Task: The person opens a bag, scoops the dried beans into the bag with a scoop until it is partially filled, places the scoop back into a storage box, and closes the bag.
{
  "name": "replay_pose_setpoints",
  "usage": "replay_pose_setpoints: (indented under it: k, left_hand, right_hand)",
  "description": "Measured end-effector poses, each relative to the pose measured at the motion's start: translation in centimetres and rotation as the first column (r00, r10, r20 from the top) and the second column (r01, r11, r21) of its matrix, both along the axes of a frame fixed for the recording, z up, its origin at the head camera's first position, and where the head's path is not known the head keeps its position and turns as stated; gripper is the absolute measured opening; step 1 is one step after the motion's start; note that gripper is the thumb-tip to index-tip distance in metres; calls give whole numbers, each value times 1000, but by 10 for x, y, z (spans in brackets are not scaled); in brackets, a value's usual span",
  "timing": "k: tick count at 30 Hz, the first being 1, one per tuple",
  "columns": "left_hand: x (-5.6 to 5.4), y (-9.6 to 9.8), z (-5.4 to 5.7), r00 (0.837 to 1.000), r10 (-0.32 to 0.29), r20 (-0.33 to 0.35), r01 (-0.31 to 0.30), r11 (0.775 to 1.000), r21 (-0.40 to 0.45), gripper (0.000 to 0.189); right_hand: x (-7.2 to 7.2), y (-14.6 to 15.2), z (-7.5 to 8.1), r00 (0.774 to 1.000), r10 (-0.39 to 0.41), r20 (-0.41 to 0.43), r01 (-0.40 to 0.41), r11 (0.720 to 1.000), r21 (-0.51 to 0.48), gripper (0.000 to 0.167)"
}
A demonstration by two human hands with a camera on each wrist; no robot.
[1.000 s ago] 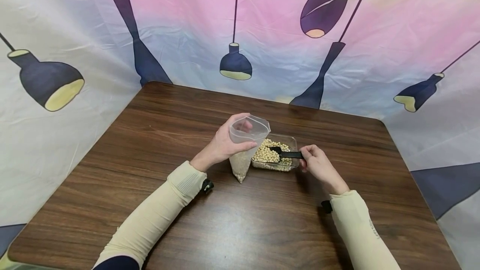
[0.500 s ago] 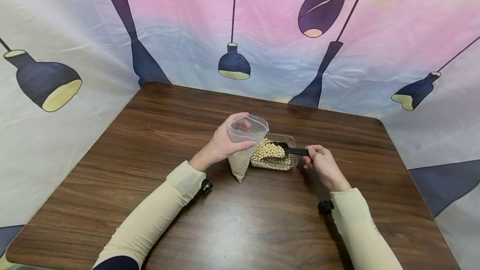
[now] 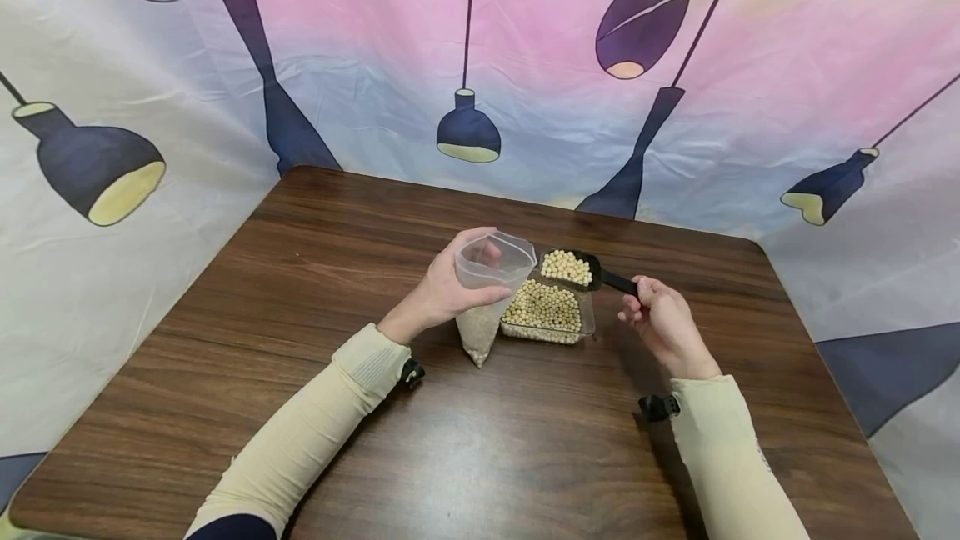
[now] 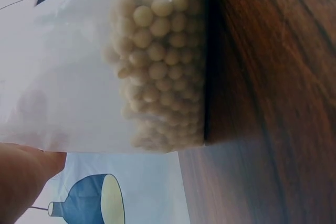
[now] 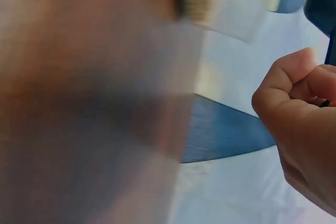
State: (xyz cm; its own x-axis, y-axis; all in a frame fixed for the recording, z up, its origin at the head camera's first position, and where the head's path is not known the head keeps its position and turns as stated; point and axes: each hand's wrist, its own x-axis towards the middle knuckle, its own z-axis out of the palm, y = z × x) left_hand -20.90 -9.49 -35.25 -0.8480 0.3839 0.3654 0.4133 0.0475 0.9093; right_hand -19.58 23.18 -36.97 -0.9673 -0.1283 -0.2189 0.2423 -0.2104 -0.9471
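Observation:
My left hand (image 3: 459, 282) grips a clear plastic bag (image 3: 480, 269) near its top, thumb in front and fingers behind, its mouth spread wide. In the left wrist view, pale round beans (image 4: 160, 72) fill the bag's lower part, which stands on the table. My right hand (image 3: 663, 319) holds a black scoop (image 3: 596, 273) by its handle; the scoop carries a heap of beans (image 3: 567, 267). It hangs raised over the far side of a clear rectangular container (image 3: 585, 319), right of the bag. More beans (image 3: 540, 307) lie in that container.
The brown wooden table (image 3: 450, 440) has its far edge against a printed cloth backdrop (image 3: 375, 48) with lamp drawings. Black wrist devices (image 3: 658, 408) sit at the sleeves.
My right hand has drawn the scoop out of the container's beans and lifted it, now full. The left hand and the bag have stayed nearly in place.

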Motion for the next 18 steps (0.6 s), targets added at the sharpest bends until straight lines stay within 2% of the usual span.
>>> replay_pose_setpoints:
  k: [1, 4, 8, 13, 15, 18]
  left_hand:
    - [0, 0, -1, 1000, 2, 7, -3, 1000, 2, 76]
    - [-8, 1, -13, 1000, 5, 4, -6, 1000, 18, 81]
    - [-17, 2, -28, 1000, 14, -15, -14, 999, 34, 86]
    - [-6, 3, -12, 1000, 17, -20, -17, 999, 39, 81]
    - [-2, 3, -6, 1000, 16, -22, -15, 999, 40, 78]
    - [-1, 2, -3, 1000, 20, -12, -20, 999, 30, 77]
  right_hand:
    - [0, 0, 5, 1000, -6, -24, 6, 1000, -29, 21]
    - [1, -3, 23, 994, -42, -98, 31, 993, -112, 21]
    - [4, -9, 46, 976, -99, -194, 51, 971, -235, 20]
    - [8, -22, 67, 943, -152, -297, 47, 941, -334, 18]
    - [9, -27, 73, 929, -168, -329, 50, 940, -338, 18]
    - [13, -33, 78, 913, -189, -362, 64, 941, -331, 19]
